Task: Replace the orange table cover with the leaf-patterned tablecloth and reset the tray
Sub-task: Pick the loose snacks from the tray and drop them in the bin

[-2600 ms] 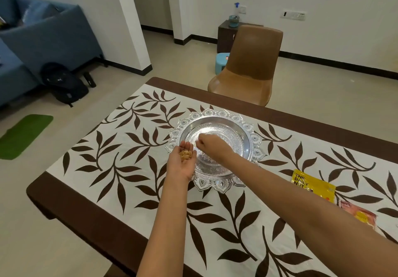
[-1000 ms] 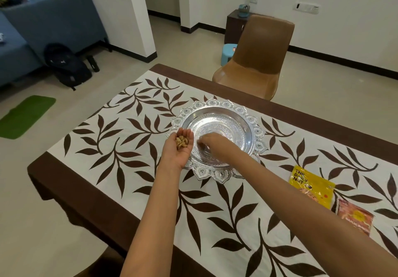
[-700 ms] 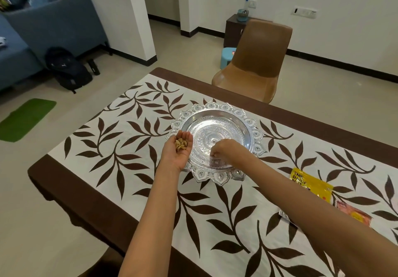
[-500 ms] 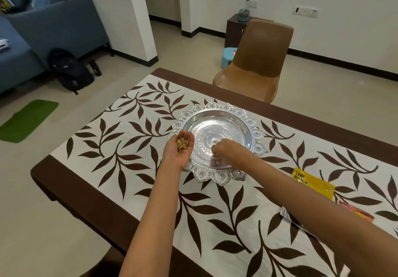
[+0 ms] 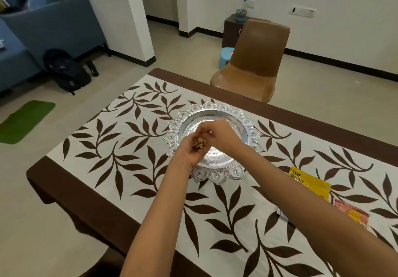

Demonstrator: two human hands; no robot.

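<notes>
The white tablecloth with brown leaves point(image 5: 120, 147) covers the table. An ornate silver tray point(image 5: 234, 113) stands in the middle of it. My left hand point(image 5: 191, 152) is cupped palm up over the tray's near left part and holds a small heap of nuts point(image 5: 199, 142). My right hand point(image 5: 219, 133) reaches over the tray with its fingers curled down onto that heap. What its fingertips pinch is hidden.
A yellow snack packet point(image 5: 308, 180) and an orange one point(image 5: 351, 212) lie on the cloth at the right, partly under my right forearm. A brown chair point(image 5: 256, 57) stands at the table's far side. A blue sofa point(image 5: 43, 24) and black bag point(image 5: 66, 72) are far left.
My right hand has lifted from the tray's bottom and moved left to meet my left palm. My left hand has shifted right, over the tray.
</notes>
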